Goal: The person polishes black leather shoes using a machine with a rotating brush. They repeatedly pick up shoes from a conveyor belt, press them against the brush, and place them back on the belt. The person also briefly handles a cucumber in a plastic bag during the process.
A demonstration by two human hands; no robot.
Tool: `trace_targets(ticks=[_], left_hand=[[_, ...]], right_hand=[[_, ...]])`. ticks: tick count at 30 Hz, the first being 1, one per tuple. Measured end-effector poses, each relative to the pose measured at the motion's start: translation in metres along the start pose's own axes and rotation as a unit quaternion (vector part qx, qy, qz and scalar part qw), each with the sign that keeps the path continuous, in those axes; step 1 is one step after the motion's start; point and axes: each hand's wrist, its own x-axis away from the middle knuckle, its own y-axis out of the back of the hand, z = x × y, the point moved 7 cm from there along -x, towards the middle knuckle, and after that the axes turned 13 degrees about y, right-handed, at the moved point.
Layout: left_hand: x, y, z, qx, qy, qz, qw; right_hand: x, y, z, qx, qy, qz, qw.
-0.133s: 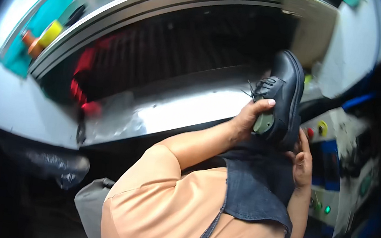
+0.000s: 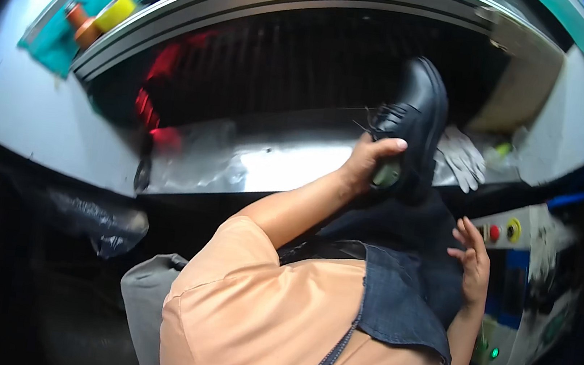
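A black lace-up shoe (image 2: 426,115) is held up in my left hand (image 2: 368,164), toe pointing away from me and sole turned to the right. My left fingers wrap round its opening, with the thumb lying across the top. Inside the opening shows a green piece (image 2: 386,174) that looks like the top of a shoe last. Loose lace ends stick out on the left side. My right hand (image 2: 472,263) is to the right of the heel, apart from the shoe, with fingers spread and nothing in them.
Ahead is a machine bay with a dark interior and a shiny metal ledge (image 2: 286,171). A white glove (image 2: 462,158) lies on the ledge, right of the shoe. Yellow tape (image 2: 115,13) stands at far left. A control panel with a red button (image 2: 494,233) is close beyond my right hand.
My right hand has come away from the shoe's heel and its fingers have spread. The view has shifted, and the white glove now shows beside the shoe, still in my left hand.
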Motion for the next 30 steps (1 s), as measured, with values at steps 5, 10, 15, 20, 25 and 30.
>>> trace_targets(ticks=[5,10,15,20,25,30], left_hand=[[0.026,0.174,-0.114,-0.069,-0.139,-0.259,0.953],[0.056,0.353,-0.211,-0.226,-0.227,-0.433,0.843],[0.056,0.491,-0.280,-0.389,-0.166,-0.552,0.719],[0.023,0.433,-0.274,-0.820,-0.231,-0.509,0.118],[0.048,0.320,-0.272,-0.677,-0.345,-0.630,0.161],[-0.084,0.328,-0.226,-0.667,-0.226,-0.468,0.534]], right_hand=[[0.034,0.024,-0.060,-0.033,-0.100,-0.040,0.994],[0.048,0.026,-0.087,-0.034,-0.185,-0.084,0.979],[0.030,0.015,-0.096,-0.074,-0.221,-0.073,0.970],[0.034,0.013,-0.098,-0.068,-0.238,-0.117,0.962],[0.065,0.014,-0.102,-0.056,-0.276,-0.138,0.949],[0.066,0.016,-0.093,-0.039,-0.303,-0.155,0.939]])
